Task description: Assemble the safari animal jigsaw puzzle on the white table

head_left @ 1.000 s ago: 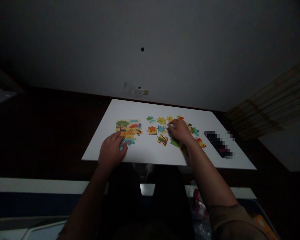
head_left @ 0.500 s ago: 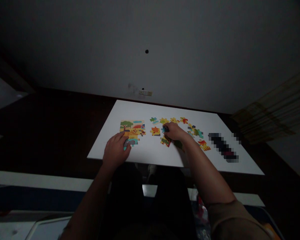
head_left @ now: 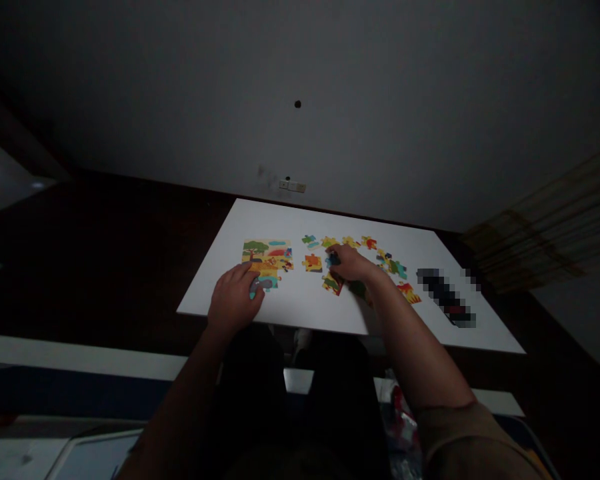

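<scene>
On the left of the white table, a partly joined jigsaw puzzle point(head_left: 267, 253) shows a tree, a red sun and yellow ground. My left hand point(head_left: 235, 297) lies on its lower left edge, fingers stretched out and slightly apart, holding nothing. Around a bluish puzzle piece point(head_left: 330, 261) the fingers of my right hand point(head_left: 351, 263) are closed; part of that piece is hidden beneath them. An orange puzzle piece point(head_left: 313, 263) lies just left of it, and a red and green puzzle piece point(head_left: 333, 285) lies just below. My right forearm partly covers a dark green piece.
Several loose puzzle pieces curve across the table, among them a green one point(head_left: 309, 239), a red and yellow one point(head_left: 369, 243) and an orange one point(head_left: 409, 293). A blurred-out dark object point(head_left: 445, 297) lies at the right. The white table point(head_left: 280, 217) stands near a grey wall point(head_left: 180, 100).
The view has shifted slightly. Both hands stay at nearly the same places on the table, and the puzzle pieces look unchanged.
</scene>
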Action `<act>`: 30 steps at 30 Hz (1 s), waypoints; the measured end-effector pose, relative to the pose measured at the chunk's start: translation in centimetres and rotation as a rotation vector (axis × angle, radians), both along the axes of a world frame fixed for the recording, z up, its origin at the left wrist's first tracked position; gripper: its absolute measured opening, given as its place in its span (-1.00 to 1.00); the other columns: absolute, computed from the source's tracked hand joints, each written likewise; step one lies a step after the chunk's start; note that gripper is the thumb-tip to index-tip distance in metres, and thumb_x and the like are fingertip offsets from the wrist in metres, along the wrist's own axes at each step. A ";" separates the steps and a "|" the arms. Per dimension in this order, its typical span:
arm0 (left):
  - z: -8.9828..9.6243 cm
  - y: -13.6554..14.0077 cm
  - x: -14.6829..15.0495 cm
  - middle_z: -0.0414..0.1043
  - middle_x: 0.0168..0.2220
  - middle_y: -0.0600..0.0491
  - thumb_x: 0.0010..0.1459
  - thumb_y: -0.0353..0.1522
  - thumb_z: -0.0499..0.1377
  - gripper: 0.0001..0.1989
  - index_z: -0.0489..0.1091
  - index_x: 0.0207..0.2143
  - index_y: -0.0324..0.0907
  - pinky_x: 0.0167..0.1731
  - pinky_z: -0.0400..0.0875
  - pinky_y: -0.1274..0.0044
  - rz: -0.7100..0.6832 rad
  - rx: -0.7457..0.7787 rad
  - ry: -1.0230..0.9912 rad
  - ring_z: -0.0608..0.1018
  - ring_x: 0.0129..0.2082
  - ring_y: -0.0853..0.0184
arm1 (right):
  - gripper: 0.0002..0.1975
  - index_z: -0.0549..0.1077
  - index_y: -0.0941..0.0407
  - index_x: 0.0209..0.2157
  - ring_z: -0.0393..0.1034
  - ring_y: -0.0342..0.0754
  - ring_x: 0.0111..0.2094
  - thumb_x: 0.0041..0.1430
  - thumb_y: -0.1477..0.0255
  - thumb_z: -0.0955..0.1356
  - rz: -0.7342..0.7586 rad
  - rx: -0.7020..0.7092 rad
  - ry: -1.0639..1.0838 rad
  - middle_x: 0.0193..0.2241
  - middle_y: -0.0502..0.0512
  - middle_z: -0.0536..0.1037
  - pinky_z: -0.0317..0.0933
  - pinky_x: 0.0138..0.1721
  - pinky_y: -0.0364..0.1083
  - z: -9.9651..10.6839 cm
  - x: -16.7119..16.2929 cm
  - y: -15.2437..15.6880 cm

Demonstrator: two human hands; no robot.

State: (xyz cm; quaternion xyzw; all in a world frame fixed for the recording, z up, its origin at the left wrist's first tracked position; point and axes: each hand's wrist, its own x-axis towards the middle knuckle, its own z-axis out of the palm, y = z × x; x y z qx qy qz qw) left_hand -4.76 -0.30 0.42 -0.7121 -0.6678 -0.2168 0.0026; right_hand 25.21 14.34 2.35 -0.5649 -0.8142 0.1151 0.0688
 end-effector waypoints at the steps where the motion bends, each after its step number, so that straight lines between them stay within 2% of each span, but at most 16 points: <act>1: 0.0 0.0 0.0 0.30 0.19 -0.02 0.17 -0.28 0.03 -0.66 0.41 -0.03 -0.10 0.18 0.19 0.26 0.000 0.001 -0.003 0.33 0.18 0.12 | -0.50 0.44 0.10 0.01 0.43 0.04 -0.12 -0.05 0.51 0.40 0.028 -0.025 0.036 -0.10 0.21 0.52 0.28 -0.08 -0.04 0.3 0.2 0.1; 4: 0.1 -0.1 0.1 0.30 0.18 -0.04 0.17 -0.29 0.03 -0.65 0.41 -0.02 -0.12 0.18 0.19 0.26 -0.004 0.008 -0.008 0.33 0.17 0.11 | -0.68 0.51 0.10 -0.14 0.46 0.00 -0.23 0.00 0.49 0.38 0.052 -0.083 0.195 -0.19 0.16 0.56 0.30 -0.15 -0.07 1.4 0.7 0.4; 7: 0.2 -0.2 0.1 0.32 0.17 -0.04 0.17 -0.30 0.03 -0.65 0.41 -0.02 -0.12 0.18 0.20 0.26 0.005 0.020 -0.014 0.34 0.17 0.10 | -0.81 0.49 0.10 -0.26 0.46 -0.03 -0.34 0.06 0.36 0.37 -0.067 -0.080 0.436 -0.30 0.13 0.57 0.33 -0.27 -0.08 1.9 0.4 1.0; 9: 0.1 -0.2 0.1 0.32 0.17 -0.01 0.17 -0.30 0.04 -0.66 0.41 -0.03 -0.10 0.18 0.21 0.25 0.013 0.022 -0.020 0.34 0.17 0.10 | -0.81 0.46 0.09 -0.28 0.46 -0.03 -0.35 0.09 0.29 0.36 -0.137 -0.073 0.602 -0.31 0.13 0.57 0.35 -0.31 -0.09 1.6 -0.8 1.4; 12: 0.0 -0.2 0.1 0.33 0.16 0.01 0.17 -0.30 0.04 -0.69 0.42 -0.05 -0.06 0.17 0.23 0.26 0.013 0.021 -0.024 0.35 0.16 0.11 | -0.82 0.43 0.09 -0.31 0.46 -0.05 -0.33 0.08 0.29 0.36 -0.133 -0.057 0.707 -0.30 0.11 0.57 0.36 -0.30 -0.11 0.1 -3.8 1.9; 16: -0.3 -0.1 0.1 0.33 0.16 0.00 0.16 -0.30 0.04 -0.69 0.42 -0.06 -0.07 0.17 0.24 0.26 0.051 0.034 -0.030 0.36 0.16 0.11 | -0.84 0.44 0.09 -0.33 0.44 -0.09 -0.38 0.07 0.31 0.35 -0.097 -0.023 0.612 -0.32 0.08 0.57 0.34 -0.32 -0.12 -2.0 -7.6 2.2; 19: -0.4 0.0 0.1 0.33 0.16 0.02 0.15 -0.31 0.05 -0.69 0.42 -0.06 -0.04 0.18 0.23 0.25 0.083 0.038 -0.048 0.35 0.17 0.12 | -0.86 0.45 0.09 -0.35 0.43 -0.08 -0.42 0.09 0.33 0.35 -0.117 -0.020 0.531 -0.39 0.09 0.56 0.31 -0.39 -0.14 -2.8 -8.9 2.2; 24: -0.4 0.1 0.1 0.32 0.16 0.04 0.14 -0.31 0.09 -0.70 0.41 -0.07 -0.02 0.17 0.24 0.24 0.097 0.027 -0.070 0.33 0.17 0.12 | -0.90 0.46 0.09 -0.35 0.42 -0.07 -0.42 0.11 0.37 0.33 -0.120 0.026 0.469 -0.43 0.07 0.56 0.25 -0.38 -0.14 -2.8 -9.6 1.9; 27: -0.4 0.1 0.2 0.32 0.17 0.03 0.14 -0.32 0.09 -0.71 0.41 -0.07 -0.05 0.17 0.23 0.25 0.100 0.031 -0.074 0.33 0.17 0.12 | -0.93 0.46 0.08 -0.36 0.42 -0.06 -0.36 0.11 0.42 0.33 -0.059 0.126 0.392 -0.38 0.07 0.56 0.23 -0.31 -0.12 -2.5 -9.8 1.4; 30: -0.4 0.1 0.2 0.32 0.16 0.00 0.14 -0.32 0.08 -0.72 0.41 -0.08 -0.09 0.17 0.22 0.25 0.099 0.030 -0.072 0.33 0.16 0.12 | -0.92 0.46 0.08 -0.33 0.40 -0.03 -0.31 0.14 0.45 0.31 -0.022 0.161 0.293 -0.33 0.10 0.55 0.22 -0.27 -0.10 -2.3 -9.9 0.9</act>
